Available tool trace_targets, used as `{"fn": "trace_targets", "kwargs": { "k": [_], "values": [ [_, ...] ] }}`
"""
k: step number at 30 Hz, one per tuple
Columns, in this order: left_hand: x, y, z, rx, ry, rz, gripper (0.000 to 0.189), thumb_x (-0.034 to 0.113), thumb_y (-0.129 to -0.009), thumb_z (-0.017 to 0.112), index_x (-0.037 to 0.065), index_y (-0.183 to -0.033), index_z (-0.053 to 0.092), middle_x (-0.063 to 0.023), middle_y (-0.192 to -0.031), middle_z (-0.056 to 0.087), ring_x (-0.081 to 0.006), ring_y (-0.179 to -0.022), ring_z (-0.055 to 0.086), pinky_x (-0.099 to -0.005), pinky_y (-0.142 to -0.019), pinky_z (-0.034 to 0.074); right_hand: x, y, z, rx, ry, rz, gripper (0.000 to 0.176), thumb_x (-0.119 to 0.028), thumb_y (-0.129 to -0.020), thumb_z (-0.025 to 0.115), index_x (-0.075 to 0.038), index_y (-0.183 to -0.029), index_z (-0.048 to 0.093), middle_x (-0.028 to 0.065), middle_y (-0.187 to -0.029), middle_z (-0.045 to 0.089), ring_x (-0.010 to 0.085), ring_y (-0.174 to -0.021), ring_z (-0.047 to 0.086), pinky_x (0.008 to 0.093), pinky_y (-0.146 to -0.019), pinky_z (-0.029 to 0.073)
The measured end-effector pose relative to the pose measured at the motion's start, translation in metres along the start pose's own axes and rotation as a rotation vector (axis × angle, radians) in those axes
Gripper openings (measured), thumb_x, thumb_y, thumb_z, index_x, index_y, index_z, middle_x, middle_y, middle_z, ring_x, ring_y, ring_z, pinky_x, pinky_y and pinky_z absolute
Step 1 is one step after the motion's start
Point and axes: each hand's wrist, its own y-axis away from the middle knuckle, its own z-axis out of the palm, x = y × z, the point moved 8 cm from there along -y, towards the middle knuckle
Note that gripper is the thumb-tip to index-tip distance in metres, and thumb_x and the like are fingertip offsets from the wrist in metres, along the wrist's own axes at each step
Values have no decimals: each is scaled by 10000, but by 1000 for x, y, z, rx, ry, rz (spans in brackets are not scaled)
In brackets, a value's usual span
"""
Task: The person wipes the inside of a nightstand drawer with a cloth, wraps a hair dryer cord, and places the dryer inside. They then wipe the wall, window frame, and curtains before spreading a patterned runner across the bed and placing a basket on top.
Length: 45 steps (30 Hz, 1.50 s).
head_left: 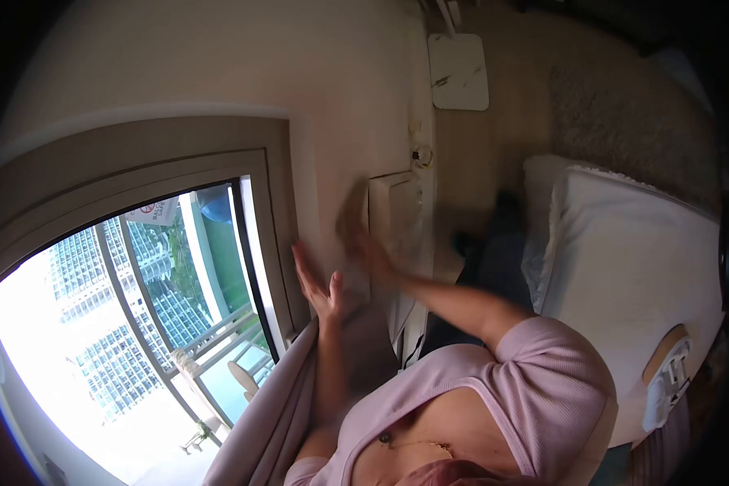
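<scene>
My left hand (320,292) is raised beside the window frame (277,219), its fingers stretched out and the thumb apart, holding nothing. To its right, my right hand (363,235) is smeared by motion; its fingers look extended, with no object visible in it. That hand is nearest to a pale box-like panel (397,215) along the wall. Whether either hand touches the wall or frame cannot be made out. A mauve curtain (279,397) hangs below my left hand, next to my forearm.
Through the window, a balcony railing (219,328), a chair (251,377) and tall buildings (121,364) show. At right lies a large white-covered cushion or bed (632,267), with a white object (668,381) on it. A marbled board (459,73) and grey rug (607,121) are farther up.
</scene>
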Motion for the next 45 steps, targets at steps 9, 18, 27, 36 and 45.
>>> {"fn": "trace_targets", "kwargs": {
  "k": [9,18,27,36,45],
  "values": [
    [1,2,-5,19,55,8,726,360,-809,559,-1,-1369,273,-208,-1375,333,-346,-1283,310,-435,-1052,230,-140,-139,-35,162,652,-106,429,-180,-938,337,-14,-1333,307,261,-1238,449,378,-1146,443,421,-972,337],
    [133,-140,-9,342,-214,401,521,69,-772,577,43,-1270,426,-191,-1359,342,-387,-1284,290,-525,-1018,278,-332,-225,42,256,759,-881,375,-205,-926,380,-35,-1257,421,214,-1249,438,323,-1105,468,377,-968,354],
    [224,-288,-32,780,-998,608,327,288,-827,554,126,-1110,571,-166,-1239,485,-345,-1267,339,-504,-1087,62,-233,-336,-87,229,725,316,380,-178,-883,422,105,-1137,440,244,-977,599,327,-872,608,414,-726,486],
    [220,-296,-15,674,-1113,668,191,298,-862,479,174,-915,614,-75,-1066,595,-228,-1026,529,-402,-984,236,-260,-328,-42,185,618,-230,627,-2,-852,378,-218,-1417,215,200,-1362,349,326,-1210,403,343,-999,342],
    [223,-294,-20,633,-1034,712,195,294,-844,474,185,-903,623,-39,-1020,621,-200,-946,572,-376,-975,257,-249,-363,-69,94,657,15,589,-86,-895,342,-74,-1418,71,325,-1300,354,445,-1165,405,409,-958,369]
  ]
}}
